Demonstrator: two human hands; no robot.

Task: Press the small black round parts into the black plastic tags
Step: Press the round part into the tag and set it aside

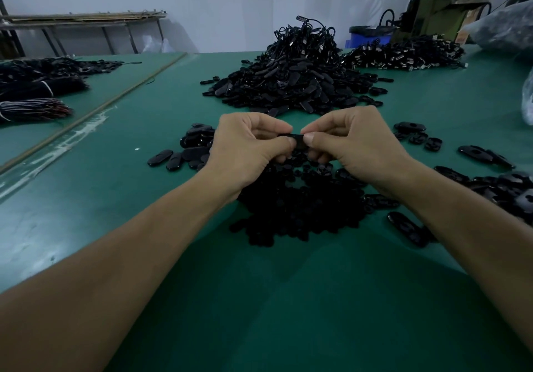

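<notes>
Pinching one black plastic tag point(298, 140) from both ends, the left hand point(251, 146) and the right hand point(349, 143) meet almost thumb-tip to thumb-tip just above the table, with their fingers curled under the piece. The step in hand looks like the press itself, a small round part being pushed into the tag. That part is hidden behind the thumbs, so whether it has seated cannot be told. The next move would likely call for firm, square thumb pressure until the part sits flush, then setting the finished tag aside and picking up a fresh pair. Directly beneath the hands and back towards the wrists lies a dark pile of what look like the small round parts point(297, 207). Loose tags point(184, 152) lie just left of the left hand, and scattered tags point(415, 135) lie to the right of the right hand. Beyond the fingertips rises a large heap point(300, 80) of tags and looped cords, with a second heap point(403, 54) farther off to the right. The work surface is a green mat point(259, 299), streaked with white far to the left, where bundles of cord point(34, 94) lie. Behind it all are a pale wall, a metal rack point(86, 22) far left, and a blue bin point(369, 35) and a greenish machine point(432, 11) far right.
</notes>
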